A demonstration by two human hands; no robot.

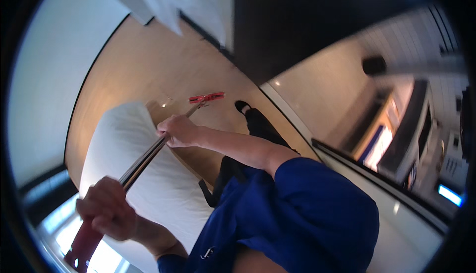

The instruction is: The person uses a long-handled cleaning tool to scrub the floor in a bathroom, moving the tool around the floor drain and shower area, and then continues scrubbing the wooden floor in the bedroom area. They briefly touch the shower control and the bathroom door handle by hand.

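Observation:
A mop runs slantwise across the view, with a long metal pole (144, 160) and a narrow red head (207, 97) down at the wooden floor. My right hand (179, 131) is wrapped round the middle of the pole, arm stretched forward. Higher up the pole, at lower left, my left hand (110, 208) is closed round it just by the red end grip (83, 245). Both hands are somewhat blurred. Beneath the pole lies a white-covered bed (148, 193).
My foot in a black shoe (242, 106) stands right of the mop head. White curtain fabric (163, 0) hangs at the top, beside a large dark panel (307, 20). A black-edged low partition (377, 169) runs along the right, with shelves beyond. A pale wall (54, 80) bounds the left.

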